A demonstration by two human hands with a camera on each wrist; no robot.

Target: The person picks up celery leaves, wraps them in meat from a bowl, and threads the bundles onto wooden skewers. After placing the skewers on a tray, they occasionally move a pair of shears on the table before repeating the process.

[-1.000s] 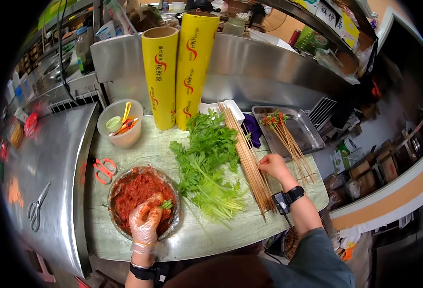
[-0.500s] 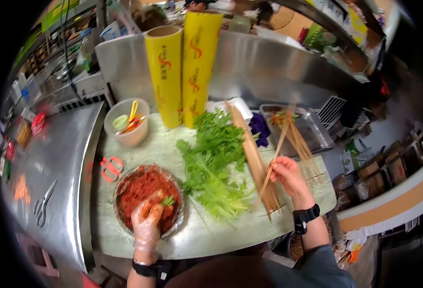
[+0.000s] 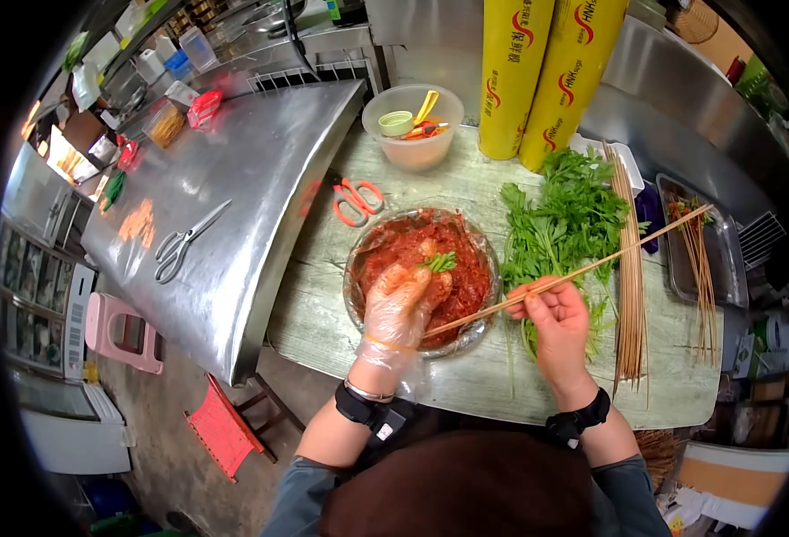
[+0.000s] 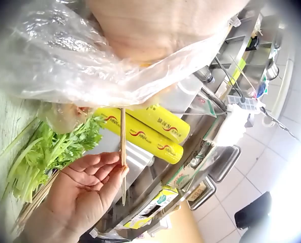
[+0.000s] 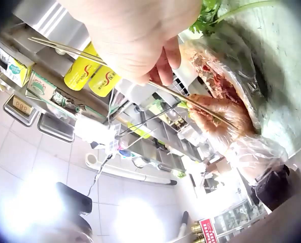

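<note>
My left hand (image 3: pixel 396 304), in a clear plastic glove smeared red, is over a film-lined bowl (image 3: pixel 494 285) of red minced-looking mix (image 3: pixel 394 240). Its curled fingers hold a sprig of green leaf (image 3: pixel 441 262) with some of the red mix. My bare right hand (image 3: pixel 555 324) pinches thin bamboo skewers (image 3: pixel 654 236) between thumb and fingers, slanting across the table. Their lower ends reach the bowl beside the left hand; in the right wrist view the skewers (image 5: pixel 183 97) overlap the glove. Leafy celery (image 3: pixel 564 210) lies beyond the right hand.
A bundle of skewers (image 3: pixel 631 313) lies right of the celery, with a metal tray (image 3: pixel 725 268) of loaded skewers farther right. Orange-handled scissors (image 3: pixel 358 202), a plastic tub (image 3: pixel 412 154) and two yellow film rolls (image 3: pixel 512 80) stand around. Metal scissors (image 3: pixel 188 240) rest on the steel counter (image 3: pixel 260 188).
My right hand has picked skewers from the bundle and brought them left to the bowl. The left hand stays over the bowl with its sprig. The head view has turned left and down.
</note>
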